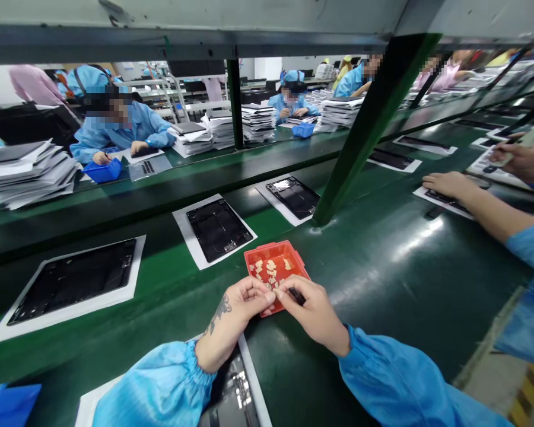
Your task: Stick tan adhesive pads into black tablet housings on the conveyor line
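Both of my hands meet above a small red plastic tray (299, 261) that holds several small cream-coloured pieces (271, 265). My left hand (244, 302) is closed in a pinch, thumb against fingertips; whatever sits between them is too small to name. My right hand (314, 308) is also closed, its fingertips touching those of the left. A black tool (296, 295) shows in the right hand, mostly hidden by the fingers. Under my left forearm lies an open tablet housing (238, 391) on white paper, partly covered by the sleeve.
More tablet housings (218, 228) on paper line the green bench (160, 320). A slanted green post (360, 136) rises behind the tray. At right, a co-worker's hand (449, 185) rests on another housing. A blue bin (15, 403) stands at lower left. Co-workers sit opposite beside paper stacks (26, 172).
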`<state>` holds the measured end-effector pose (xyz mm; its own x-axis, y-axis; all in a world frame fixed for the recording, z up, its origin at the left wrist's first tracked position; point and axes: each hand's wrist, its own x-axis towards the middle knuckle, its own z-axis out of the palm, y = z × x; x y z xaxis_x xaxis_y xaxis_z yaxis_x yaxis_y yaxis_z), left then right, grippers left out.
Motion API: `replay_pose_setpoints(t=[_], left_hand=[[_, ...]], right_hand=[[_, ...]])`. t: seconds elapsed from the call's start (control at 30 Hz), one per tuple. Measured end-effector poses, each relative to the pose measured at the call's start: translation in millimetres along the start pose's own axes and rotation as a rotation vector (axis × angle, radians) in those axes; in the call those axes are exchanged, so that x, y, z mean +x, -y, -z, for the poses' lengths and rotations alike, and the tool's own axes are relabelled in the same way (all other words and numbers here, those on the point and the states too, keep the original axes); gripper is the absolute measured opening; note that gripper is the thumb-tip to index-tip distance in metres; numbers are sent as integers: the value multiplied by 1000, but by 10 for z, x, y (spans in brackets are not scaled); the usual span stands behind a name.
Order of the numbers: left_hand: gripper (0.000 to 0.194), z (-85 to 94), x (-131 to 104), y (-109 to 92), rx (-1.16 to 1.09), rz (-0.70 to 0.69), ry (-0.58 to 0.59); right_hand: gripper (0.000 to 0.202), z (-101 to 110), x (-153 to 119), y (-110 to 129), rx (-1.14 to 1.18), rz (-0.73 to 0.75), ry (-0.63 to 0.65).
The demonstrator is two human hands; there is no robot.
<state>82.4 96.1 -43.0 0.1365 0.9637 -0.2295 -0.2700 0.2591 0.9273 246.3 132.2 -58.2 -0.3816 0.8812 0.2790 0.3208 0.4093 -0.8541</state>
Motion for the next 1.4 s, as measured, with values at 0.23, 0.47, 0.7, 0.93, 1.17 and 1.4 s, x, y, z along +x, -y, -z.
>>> replay_pose_setpoints(t=[0.23,0.47,0.7,0.93,1.17,1.4], left_hand=[[24,-6,-7,-25,65,9,7],[13,55,-6,-24,0,-3,39],[14,134,90,-1,348,-215,-200],[25,77,190,31,732,-302,-207],[18,65,119,-67,274,-104,-13],[17,45,89,-71,157,-92,-44]], right_hand=[[13,-1,-36,-13,4,37,34],[11,21,-23,-15,0,17,-15],[17,124,6,-31,-20,-74,-221],[15,116,6,-35,46,-49,-188],[12,87,-19,-12,64,-9,-123],[16,88,-25,-26,-22,-16,-153]])
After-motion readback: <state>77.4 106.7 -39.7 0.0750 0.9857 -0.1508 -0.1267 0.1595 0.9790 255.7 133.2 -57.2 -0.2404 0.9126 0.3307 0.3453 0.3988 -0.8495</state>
